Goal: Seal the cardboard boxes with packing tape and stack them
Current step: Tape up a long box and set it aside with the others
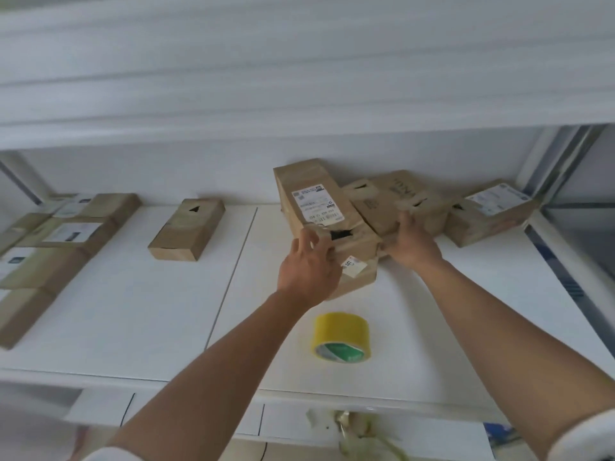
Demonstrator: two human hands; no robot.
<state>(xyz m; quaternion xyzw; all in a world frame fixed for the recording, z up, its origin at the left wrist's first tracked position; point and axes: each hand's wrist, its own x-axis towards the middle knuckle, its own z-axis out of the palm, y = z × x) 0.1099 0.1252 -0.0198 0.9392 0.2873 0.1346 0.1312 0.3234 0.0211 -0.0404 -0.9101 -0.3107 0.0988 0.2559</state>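
Tape roll [341,339] idle on counter [133,311]. Left hand [307,271] and right hand [411,242] gripping labelled box [319,207] from unsealed heap; finished row [43,247] far left.

We reach both hands into a pile of cardboard boxes [392,207] at the back of the white table [133,311]. Our left hand [307,264] grips the labelled box [314,201] on top; our right hand [411,242] holds the box behind it [382,199]. A yellow tape roll [341,337] lies nearer us. More boxes [50,241] lie at left.
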